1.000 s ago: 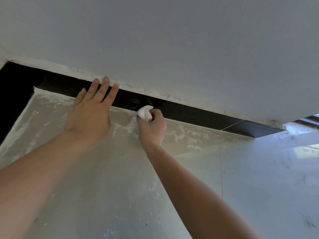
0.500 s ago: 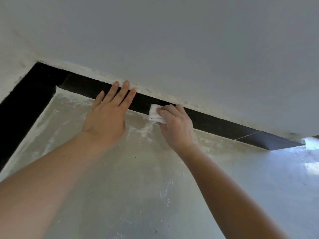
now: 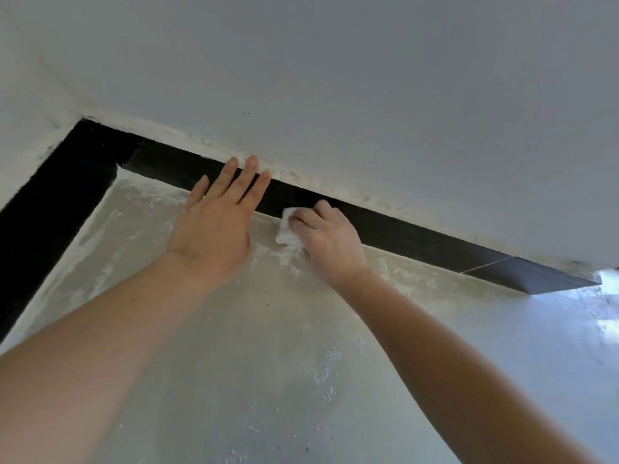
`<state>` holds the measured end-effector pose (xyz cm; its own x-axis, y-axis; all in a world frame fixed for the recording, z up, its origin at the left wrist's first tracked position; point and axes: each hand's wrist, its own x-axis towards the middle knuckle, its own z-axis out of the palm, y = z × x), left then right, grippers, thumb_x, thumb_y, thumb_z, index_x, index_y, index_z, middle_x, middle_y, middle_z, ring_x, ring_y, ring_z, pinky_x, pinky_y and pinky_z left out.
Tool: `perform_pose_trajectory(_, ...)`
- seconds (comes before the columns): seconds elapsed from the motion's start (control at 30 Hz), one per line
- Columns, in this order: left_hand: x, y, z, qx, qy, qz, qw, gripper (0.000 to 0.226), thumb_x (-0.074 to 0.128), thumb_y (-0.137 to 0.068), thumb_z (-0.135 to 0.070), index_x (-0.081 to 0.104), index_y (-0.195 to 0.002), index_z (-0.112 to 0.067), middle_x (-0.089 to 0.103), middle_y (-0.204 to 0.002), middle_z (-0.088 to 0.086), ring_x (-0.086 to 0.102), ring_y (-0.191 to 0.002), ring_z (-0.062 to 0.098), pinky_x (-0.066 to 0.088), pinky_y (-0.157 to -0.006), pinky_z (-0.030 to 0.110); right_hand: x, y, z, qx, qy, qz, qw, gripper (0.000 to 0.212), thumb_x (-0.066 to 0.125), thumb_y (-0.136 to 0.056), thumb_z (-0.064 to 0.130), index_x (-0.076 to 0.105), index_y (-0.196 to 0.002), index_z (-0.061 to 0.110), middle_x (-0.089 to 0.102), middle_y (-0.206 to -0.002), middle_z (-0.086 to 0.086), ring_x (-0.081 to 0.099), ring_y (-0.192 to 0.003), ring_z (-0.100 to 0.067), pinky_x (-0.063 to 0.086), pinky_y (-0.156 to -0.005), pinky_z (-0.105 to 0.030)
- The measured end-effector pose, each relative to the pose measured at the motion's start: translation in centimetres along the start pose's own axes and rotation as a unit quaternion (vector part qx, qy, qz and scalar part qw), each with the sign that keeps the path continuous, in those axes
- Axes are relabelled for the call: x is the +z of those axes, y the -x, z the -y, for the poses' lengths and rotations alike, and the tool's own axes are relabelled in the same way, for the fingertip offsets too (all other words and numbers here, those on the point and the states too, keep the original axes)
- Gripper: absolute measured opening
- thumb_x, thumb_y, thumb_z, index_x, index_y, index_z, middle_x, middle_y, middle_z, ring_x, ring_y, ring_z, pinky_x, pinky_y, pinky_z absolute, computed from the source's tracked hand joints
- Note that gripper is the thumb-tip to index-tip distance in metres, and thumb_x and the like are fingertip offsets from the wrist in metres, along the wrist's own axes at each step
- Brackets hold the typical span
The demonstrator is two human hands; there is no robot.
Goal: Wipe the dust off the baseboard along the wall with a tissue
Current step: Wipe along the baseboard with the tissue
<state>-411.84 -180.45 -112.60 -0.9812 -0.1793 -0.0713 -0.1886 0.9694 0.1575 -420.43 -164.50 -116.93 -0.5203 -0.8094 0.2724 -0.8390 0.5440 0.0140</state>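
Note:
A black baseboard [image 3: 418, 231] runs along the foot of the white wall [image 3: 335, 78], from the left corner down to the right. My right hand [image 3: 330, 241] presses a folded white tissue [image 3: 286, 229] against the baseboard's lower edge where it meets the floor; fingers cover most of the tissue. My left hand [image 3: 217, 222] lies flat with fingers spread, palm on the floor, fingertips resting on the baseboard and reaching the wall just left of the tissue.
The pale floor [image 3: 268, 363] is streaked with white dust near the baseboard. A second black baseboard [image 3: 50, 209] runs along the left wall and meets the first at the corner. Bright light falls on the floor at the far right [image 3: 596, 296].
My right hand turned from a fist holding the tissue to fingers pressing it on the baseboard. The view shifted, so the corner and both hands sit further right in frame.

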Motion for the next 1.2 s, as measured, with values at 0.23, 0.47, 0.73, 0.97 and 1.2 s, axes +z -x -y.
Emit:
perform_pose_trajectory(0.23, 0.0, -0.1, -0.1, 0.001, 0.017, 0.006, 1.000, 0.077, 0.040, -0.092, -0.016, -0.011, -0.149, -0.025, -0.020, -0.156, -0.005, -0.016, -0.144, 0.016, 0.002, -0.118, 0.037, -1.1, 2.3, 0.5, 0.089, -0.065, 0.051, 0.993, 0.027, 0.080, -0.052, 0.001, 0.074, -0.076, 0.010, 0.067, -0.076, -0.001, 0.054, -0.069, -0.022, 0.048, -0.058, -0.028)
perform_pose_trajectory(0.47, -0.3, -0.2, 0.1, 0.005, 0.003, 0.009, 1.000, 0.075, 0.040, -0.093, -0.017, -0.009, -0.150, -0.025, -0.018, -0.157, -0.004, -0.013, -0.145, 0.016, 0.003, -0.118, 0.038, -0.5, -1.8, 1.9, 0.013, -0.024, 0.039, 0.999, 0.030, 0.087, -0.044, 0.001, 0.074, -0.068, 0.013, 0.068, -0.059, 0.001, 0.054, -0.058, -0.023, 0.044, -0.052, -0.025)
perform_pose_trajectory(0.73, -0.6, -0.2, 0.3, 0.009, 0.004, 0.023, 1.000, 0.077, 0.039, -0.093, -0.017, -0.015, -0.148, -0.026, -0.022, -0.155, -0.005, -0.016, -0.144, 0.015, 0.002, -0.118, 0.040, -2.7, 2.8, -0.1, 0.246, -0.128, 0.160, 0.947, 0.023, 0.052, -0.081, 0.004, 0.070, -0.088, 0.016, 0.065, -0.078, -0.002, 0.043, -0.088, -0.012, 0.035, -0.061, -0.021)
perform_pose_trajectory(0.97, -0.5, 0.6, 1.5, 0.005, 0.033, -0.021, 0.999, 0.083, 0.044, -0.088, -0.010, -0.012, -0.149, -0.016, -0.021, -0.155, -0.004, -0.014, -0.144, 0.012, 0.002, -0.118, 0.037, -3.2, 5.5, -0.2, 0.275, -0.209, 0.150, 0.926, 0.032, 0.055, -0.082, 0.006, 0.072, -0.098, 0.027, 0.068, -0.083, 0.007, 0.029, -0.080, 0.001, 0.036, -0.054, -0.013)
perform_pose_trajectory(1.2, -0.6, 1.2, 2.6, -0.058, 0.031, -0.008, 0.998, 0.078, 0.042, -0.090, -0.010, -0.007, -0.150, -0.013, -0.013, -0.158, 0.000, -0.009, -0.145, 0.014, 0.004, -0.119, 0.037, -2.6, 5.1, 1.2, 0.239, -0.227, 0.141, 0.933, 0.029, 0.056, -0.081, 0.006, 0.072, -0.093, 0.028, 0.068, -0.086, 0.013, 0.034, -0.082, 0.000, 0.046, -0.063, -0.026)
